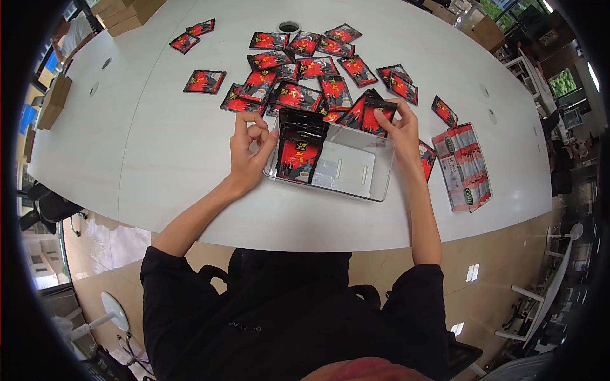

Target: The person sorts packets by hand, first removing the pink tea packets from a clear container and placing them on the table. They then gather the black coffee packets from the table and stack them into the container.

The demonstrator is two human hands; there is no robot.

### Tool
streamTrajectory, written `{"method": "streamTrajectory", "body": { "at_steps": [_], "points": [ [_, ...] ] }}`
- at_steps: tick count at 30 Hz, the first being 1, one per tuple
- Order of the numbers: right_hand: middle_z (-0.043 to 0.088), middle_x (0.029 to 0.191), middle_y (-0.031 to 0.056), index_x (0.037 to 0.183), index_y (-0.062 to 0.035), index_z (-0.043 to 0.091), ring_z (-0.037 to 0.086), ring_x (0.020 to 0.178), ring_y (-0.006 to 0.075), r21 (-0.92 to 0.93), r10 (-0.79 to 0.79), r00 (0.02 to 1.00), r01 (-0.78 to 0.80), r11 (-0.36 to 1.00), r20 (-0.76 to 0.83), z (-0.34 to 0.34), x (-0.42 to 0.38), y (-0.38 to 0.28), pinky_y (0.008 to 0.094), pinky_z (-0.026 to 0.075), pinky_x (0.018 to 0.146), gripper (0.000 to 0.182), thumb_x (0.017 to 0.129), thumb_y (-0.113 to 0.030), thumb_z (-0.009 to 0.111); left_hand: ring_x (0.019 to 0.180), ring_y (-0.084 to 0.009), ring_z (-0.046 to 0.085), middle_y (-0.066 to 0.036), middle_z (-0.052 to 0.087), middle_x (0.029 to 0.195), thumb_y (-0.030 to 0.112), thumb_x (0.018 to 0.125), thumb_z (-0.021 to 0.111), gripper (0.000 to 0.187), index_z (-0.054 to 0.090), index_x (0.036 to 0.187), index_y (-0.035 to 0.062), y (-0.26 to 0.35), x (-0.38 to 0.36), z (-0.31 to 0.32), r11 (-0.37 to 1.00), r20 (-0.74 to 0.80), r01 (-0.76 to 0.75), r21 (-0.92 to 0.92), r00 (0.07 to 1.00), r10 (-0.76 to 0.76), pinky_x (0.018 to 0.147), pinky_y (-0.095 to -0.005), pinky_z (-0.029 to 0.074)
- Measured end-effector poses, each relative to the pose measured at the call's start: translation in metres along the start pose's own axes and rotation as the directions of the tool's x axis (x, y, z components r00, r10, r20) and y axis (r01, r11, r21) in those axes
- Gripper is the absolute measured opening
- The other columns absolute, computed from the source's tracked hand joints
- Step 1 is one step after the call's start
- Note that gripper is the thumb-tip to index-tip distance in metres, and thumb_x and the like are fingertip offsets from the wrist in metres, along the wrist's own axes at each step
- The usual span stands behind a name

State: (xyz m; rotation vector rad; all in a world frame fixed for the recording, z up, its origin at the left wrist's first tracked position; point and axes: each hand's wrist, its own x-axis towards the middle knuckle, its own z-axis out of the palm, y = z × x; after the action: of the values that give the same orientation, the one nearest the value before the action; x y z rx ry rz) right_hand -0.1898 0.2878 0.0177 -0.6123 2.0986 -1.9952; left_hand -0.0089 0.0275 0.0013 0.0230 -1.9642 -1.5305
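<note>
A clear plastic box [385, 170] lies on the table in front of me. Several black and red coffee sachets [300, 155] stand in a row in its left part; its right part shows bare bottom. At the box's left end is my left hand [250, 151], fingers curled and closed at the rim beside the sachets. My right hand [403, 132] pinches a coffee sachet [377, 117] between thumb and fingers, just above the far right rim. Beyond the box, many more loose coffee sachets [296, 96] lie spread and overlapping.
To the right stands a second clear box [471, 166] filled with red and white stick packs, with a sachet [444, 111] at its far corner. A round cable hole [289, 27] sits at the far side of the white table [171, 140]. Cardboard boxes [130, 16] stand at the far left.
</note>
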Motion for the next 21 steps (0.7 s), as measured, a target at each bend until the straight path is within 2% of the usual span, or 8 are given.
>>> {"method": "streamTrajectory", "body": {
  "at_steps": [2,9,11,12,14,17,19,21],
  "points": [
    [0.064,0.102,0.0048,0.11,0.0002,0.058,0.063,0.086,0.0096,0.001,-0.131,0.989,0.131,0.991,-0.062,-0.001,0.0,-0.012,0.022,0.053,0.071,0.025,0.089,0.0,0.072,0.062,-0.0026,0.04,0.004,0.046,0.064,0.002,0.094,0.061,0.025,0.038,0.101,0.0068,0.002,-0.005,0.002,0.998,-0.005,0.05,-0.024,0.999,-0.05,0.062,-0.021,0.034],
    [0.061,0.11,0.0065,0.112,0.0006,0.059,0.06,0.098,0.0108,-0.052,-0.366,0.905,0.363,0.93,-0.219,-0.013,-0.007,-0.049,0.0229,0.052,0.081,0.025,0.089,0.003,0.07,0.058,-0.0028,0.037,0.002,0.047,0.065,-0.001,0.094,0.062,0.025,0.038,0.099,0.0062,0.012,-0.01,0.011,0.989,-0.07,0.113,-0.093,0.99,-0.119,0.056,-0.0209,0.031],
    [0.061,0.113,0.008,0.112,0.0005,0.059,0.06,0.099,0.0114,-0.068,-0.401,0.892,0.396,0.916,-0.21,-0.006,-0.012,-0.063,0.0235,0.052,0.082,0.025,0.09,0.002,0.07,0.062,-0.0069,0.043,-0.001,0.052,0.072,0.003,0.091,0.068,0.027,0.044,0.103,0.0047,0.007,-0.007,0.008,0.969,-0.106,-0.214,0.119,0.968,0.227,0.058,-0.0242,0.034],
    [0.061,0.114,0.0089,0.112,0.0005,0.059,0.06,0.099,0.012,-0.043,-0.447,0.883,0.446,0.894,-0.144,-0.002,-0.014,-0.07,0.024,0.052,0.083,0.025,0.09,0.003,0.07,0.062,-0.0069,0.043,-0.001,0.052,0.072,0.003,0.091,0.068,0.027,0.044,0.103,0.0047,0.015,-0.001,0.006,0.969,-0.108,-0.212,0.124,0.968,0.226,0.058,-0.0242,0.034],
    [0.061,0.115,0.0097,0.112,0.0005,0.059,0.061,0.099,0.0127,-0.005,-0.481,0.873,0.483,0.876,-0.077,0.013,-0.02,-0.086,0.0245,0.053,0.083,0.025,0.09,0.003,0.07,0.072,-0.0181,0.05,-0.008,0.055,0.084,0.012,0.085,0.076,0.036,0.051,0.11,0.0025,0.051,0.018,0.001,0.822,0.112,-0.501,0.27,0.864,0.49,0.064,-0.0318,0.04],
    [0.063,0.112,0.0091,0.11,0.0003,0.06,0.062,0.1,0.013,0.169,-0.345,0.92,0.315,0.934,0.186,0.051,-0.037,-0.106,0.0256,0.053,0.082,0.024,0.088,0.004,0.069,0.084,-0.0248,0.054,-0.013,0.059,0.097,0.015,0.082,0.078,0.052,0.055,0.125,-0.0008,0.08,0.028,0.014,0.797,0.29,-0.505,0.332,0.858,0.424,0.082,-0.0369,0.045],
    [0.066,0.105,0.0083,0.106,-0.0007,0.062,0.063,0.099,0.0135,0.005,-0.371,0.874,0.389,0.921,0.314,0.074,-0.04,-0.103,0.027,0.053,0.08,0.024,0.085,0.005,0.071,0.087,-0.0264,0.054,-0.014,0.06,0.1,0.016,0.082,0.079,0.05,0.057,0.124,-0.0009,0.053,0.02,0.016,0.82,0.274,-0.459,0.342,0.884,0.38,0.084,-0.0375,0.045],
    [0.068,0.098,0.0075,0.102,-0.0019,0.064,0.064,0.097,0.0181,-0.03,-0.39,0.881,0.412,0.91,0.267,0.087,-0.04,-0.093,0.0307,0.053,0.078,0.026,0.078,0.004,0.075,0.091,-0.028,0.055,-0.014,0.061,0.104,0.017,0.081,0.079,0.049,0.059,0.122,-0.001,0.039,0.014,0.009,0.836,0.259,-0.426,0.344,0.899,0.352,0.086,-0.0381,0.045]
  ]
}}
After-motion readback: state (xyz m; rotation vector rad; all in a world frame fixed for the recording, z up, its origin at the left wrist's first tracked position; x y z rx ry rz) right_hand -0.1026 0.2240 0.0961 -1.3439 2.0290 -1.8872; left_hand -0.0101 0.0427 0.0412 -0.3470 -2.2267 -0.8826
